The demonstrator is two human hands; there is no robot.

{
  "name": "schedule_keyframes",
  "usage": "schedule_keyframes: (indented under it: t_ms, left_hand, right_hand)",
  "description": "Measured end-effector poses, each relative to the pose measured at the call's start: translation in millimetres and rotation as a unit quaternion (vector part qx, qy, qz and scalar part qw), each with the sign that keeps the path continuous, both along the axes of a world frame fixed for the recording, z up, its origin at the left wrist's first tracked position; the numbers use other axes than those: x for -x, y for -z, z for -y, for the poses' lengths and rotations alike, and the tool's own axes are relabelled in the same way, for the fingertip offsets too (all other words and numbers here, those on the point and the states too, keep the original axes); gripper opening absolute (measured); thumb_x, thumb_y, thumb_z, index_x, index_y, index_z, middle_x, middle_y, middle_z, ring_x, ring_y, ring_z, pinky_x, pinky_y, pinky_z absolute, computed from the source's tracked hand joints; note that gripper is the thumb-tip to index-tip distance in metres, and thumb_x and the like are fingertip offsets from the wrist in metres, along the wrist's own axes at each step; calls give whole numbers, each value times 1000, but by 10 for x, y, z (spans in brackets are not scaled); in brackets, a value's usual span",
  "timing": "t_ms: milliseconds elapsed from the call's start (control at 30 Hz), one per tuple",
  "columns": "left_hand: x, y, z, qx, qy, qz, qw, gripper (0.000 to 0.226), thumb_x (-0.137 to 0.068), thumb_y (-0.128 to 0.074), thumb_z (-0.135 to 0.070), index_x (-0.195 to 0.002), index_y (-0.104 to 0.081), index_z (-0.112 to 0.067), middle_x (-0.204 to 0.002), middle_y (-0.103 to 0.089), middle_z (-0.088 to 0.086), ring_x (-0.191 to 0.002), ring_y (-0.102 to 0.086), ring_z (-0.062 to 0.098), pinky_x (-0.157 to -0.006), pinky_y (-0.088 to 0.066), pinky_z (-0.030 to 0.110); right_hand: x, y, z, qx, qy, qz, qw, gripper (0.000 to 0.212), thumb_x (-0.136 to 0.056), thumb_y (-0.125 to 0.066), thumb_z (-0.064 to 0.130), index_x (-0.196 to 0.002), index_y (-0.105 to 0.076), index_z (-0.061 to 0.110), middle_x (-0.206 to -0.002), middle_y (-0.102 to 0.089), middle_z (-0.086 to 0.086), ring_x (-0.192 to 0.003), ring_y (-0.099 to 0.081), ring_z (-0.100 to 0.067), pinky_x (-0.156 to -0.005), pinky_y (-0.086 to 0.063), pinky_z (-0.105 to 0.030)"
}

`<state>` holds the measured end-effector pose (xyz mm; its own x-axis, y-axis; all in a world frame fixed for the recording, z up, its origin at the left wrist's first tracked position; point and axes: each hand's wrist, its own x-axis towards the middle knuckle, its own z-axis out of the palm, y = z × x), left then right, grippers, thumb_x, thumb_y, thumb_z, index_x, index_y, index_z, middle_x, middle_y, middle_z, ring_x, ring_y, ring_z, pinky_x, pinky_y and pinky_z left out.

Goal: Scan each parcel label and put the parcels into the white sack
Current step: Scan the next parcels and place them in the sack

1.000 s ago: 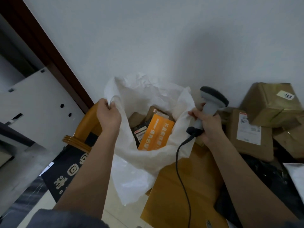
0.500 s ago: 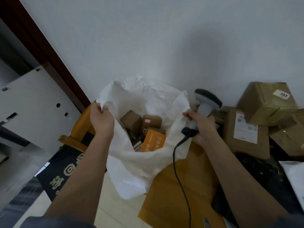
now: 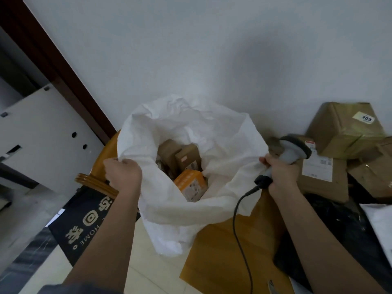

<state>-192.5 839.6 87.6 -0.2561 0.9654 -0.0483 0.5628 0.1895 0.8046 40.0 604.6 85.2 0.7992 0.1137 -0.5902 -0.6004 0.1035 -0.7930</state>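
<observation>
My worry is the white sack (image 3: 191, 132) slumping shut if either grip slips, since only my two hands keep its mouth spread. My left hand (image 3: 124, 174) pinches the left rim; my right hand (image 3: 280, 177) grips the scanner (image 3: 293, 150) and, I think, the right rim too, though that edge is blurred. An orange parcel (image 3: 191, 184) and brown boxes (image 3: 180, 158) lie inside, between my hands. Unscanned parcels (image 3: 343, 128) sit just right of the scanner.

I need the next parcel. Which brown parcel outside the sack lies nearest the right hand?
The flat brown parcel with the large white label, directly beside the right hand; the others sit farther right.
</observation>
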Motion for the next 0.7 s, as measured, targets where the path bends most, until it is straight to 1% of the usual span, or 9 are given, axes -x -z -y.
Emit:
schedule_keyframes:
  t_ms: [100, 133, 200, 267, 367, 433, 533, 600, 700]
  left_hand:
    - [-166, -182, 171, -84, 4, -192, 978, 57, -84, -60, -15, -135, -36, -4, -139, -39, 22, -126, -38, 40, -101, -34, 49]
    - [-239, -228, 248, -141, 56, -218, 964, 59, -82, -60, -15, -136, -37, -5, -138, -40, 22, -125, -39, 40, -99, -34, 48]
    - [-419, -225, 387, -205, 224, -205, 930, 46, -85, -59, -13, -129, -48, -8, -127, -49, 16, -117, -44, 35, -95, -37, 44]
    - [-643, -125, 553, -158, 426, -167, 875, 29, -90, -57, -16, -119, -58, -14, -119, -56, 6, -114, -51, 26, -95, -42, 39]
    - [-870, 29, 943, -1, 640, -153, 753, 35, -96, -56, -27, -131, -52, -29, -140, -47, -7, -129, -45, 15, -107, -39, 32]
    - [-964, 114, 1175, 85, 691, -162, 699, 43, -99, -54, -31, -141, -45, -32, -150, -36, -11, -134, -40, 14, -110, -33, 30]
    - [-1094, 205, 1331, 143, 721, -209, 645, 42, -100, -50, -35, -141, -47, -31, -150, -40, -6, -130, -45, 18, -106, -34, 30]
    - [-1199, 209, 1388, 123, 717, -221, 649, 38, -101, -50, -31, -138, -51, -24, -145, -45, -1, -126, -47, 19, -104, -35, 29]
    - [-1362, 136, 1532, -2, 669, -180, 721, 34, -99, -51, -23, -132, -55, -16, -135, -52, 4, -119, -51, 22, -103, -37, 29]
  right_hand:
    - [-12, -22, 79, 17, 23, 9, 1000, 26, -83, -75, 16, -95, -52, 20, -95, -71, 0, -96, -65, -17, -86, -52, -35]
    - [-5, -29, 92, 23, 20, 9, 999, 26, -81, -75, 15, -91, -52, 21, -99, -70, -1, -96, -63, -18, -81, -52, -34]
    - [13, -29, 111, 32, 8, 10, 999, 30, -76, -79, 12, -89, -53, 20, -106, -69, -5, -95, -63, -21, -70, -50, -32]
    - [44, -19, 146, 28, 4, 11, 1000, 35, -73, -80, 9, -95, -55, 18, -105, -69, -8, -94, -65, -24, -74, -55, -35]
    - [88, -53, 247, 22, -4, 24, 999, 27, -81, -73, 2, -93, -54, 18, -95, -69, -9, -89, -70, -25, -84, -58, -42]
    - [108, -125, 363, 11, -19, 44, 999, 20, -88, -65, -1, -93, -55, 16, -96, -68, -12, -82, -70, -23, -79, -60, -39]
    - [89, -254, 639, 36, -73, 81, 993, 20, -90, -64, 1, -107, -59, 9, -100, -69, -12, -74, -66, -18, -58, -59, -28]
    - [55, -302, 863, 60, -98, 99, 988, 24, -89, -66, 4, -111, -59, 10, -102, -69, -14, -68, -60, -16, -54, -56, -26]
    - [19, -362, 1168, 55, -91, 107, 989, 23, -88, -68, 7, -107, -57, 12, -97, -68, -16, -59, -53, -15, -59, -52, -32]
